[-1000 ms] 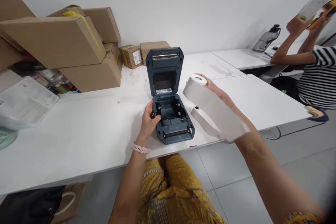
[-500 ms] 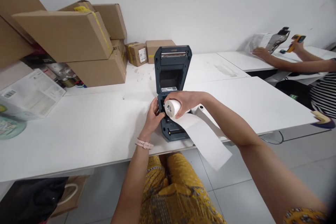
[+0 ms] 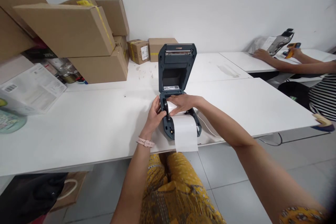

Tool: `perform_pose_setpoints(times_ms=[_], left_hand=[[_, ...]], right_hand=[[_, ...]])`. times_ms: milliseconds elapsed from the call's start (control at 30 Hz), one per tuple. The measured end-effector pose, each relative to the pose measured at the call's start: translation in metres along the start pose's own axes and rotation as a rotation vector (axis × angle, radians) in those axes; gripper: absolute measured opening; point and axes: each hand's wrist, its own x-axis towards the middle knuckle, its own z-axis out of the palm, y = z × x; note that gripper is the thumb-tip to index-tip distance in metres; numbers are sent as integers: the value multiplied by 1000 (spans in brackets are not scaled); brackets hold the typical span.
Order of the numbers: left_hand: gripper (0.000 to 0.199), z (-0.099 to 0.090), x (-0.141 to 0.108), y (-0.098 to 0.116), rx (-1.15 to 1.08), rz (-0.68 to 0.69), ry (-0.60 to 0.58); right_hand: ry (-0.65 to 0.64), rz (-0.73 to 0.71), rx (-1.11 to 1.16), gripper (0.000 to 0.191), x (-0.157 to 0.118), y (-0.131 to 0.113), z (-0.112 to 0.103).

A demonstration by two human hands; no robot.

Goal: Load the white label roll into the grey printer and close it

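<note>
A dark blue-grey label printer (image 3: 177, 63) stands on the white table with its lid up. Inside its base lies a white paper roll (image 3: 172, 107), and the loose strip (image 3: 186, 134) runs forward over the printer's front and past the table edge. My right hand (image 3: 182, 103) is wrapped over the roll from above. At the printer's left side, my left hand (image 3: 155, 113) grips the rim of the base, thumb on the inner edge by the roll's end.
Cardboard boxes (image 3: 65, 31) are stacked at the back left, with two smaller ones behind the printer. A white carton (image 3: 33, 89) is at the far left. At the right, another person's hands (image 3: 261, 55) hold a bottle and an orange-black device.
My right hand has lowered the roll into the printer's base, and the roll now lies level. The paper strip has swung from the right to hang straight over the front.
</note>
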Motion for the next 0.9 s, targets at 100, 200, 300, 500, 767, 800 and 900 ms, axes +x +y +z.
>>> perform_pose_setpoints(times_ms=[100, 200, 300, 500, 767, 800, 900], left_hand=[[96, 0, 0, -1, 19, 28, -1], [93, -1, -1, -3, 37, 33, 11], [92, 0, -2, -5, 21, 25, 31], [93, 1, -6, -2, 10, 18, 44], [86, -1, -4, -5, 72, 42, 56], [82, 0, -5, -3, 117, 60, 88], [53, 10, -12, 12, 380, 256, 263]], right_hand=[[19, -7, -10, 92, 3, 2, 5], [84, -33, 15, 89, -4, 4, 5], [290, -126, 141, 68, -21, 3, -3], [1330, -156, 277, 50, -40, 12, -60], [1200, -57, 291, 78, -32, 28, -96], [1218, -59, 273, 77, -37, 22, -88], [1290, -89, 191, 69, -59, 1, -61]])
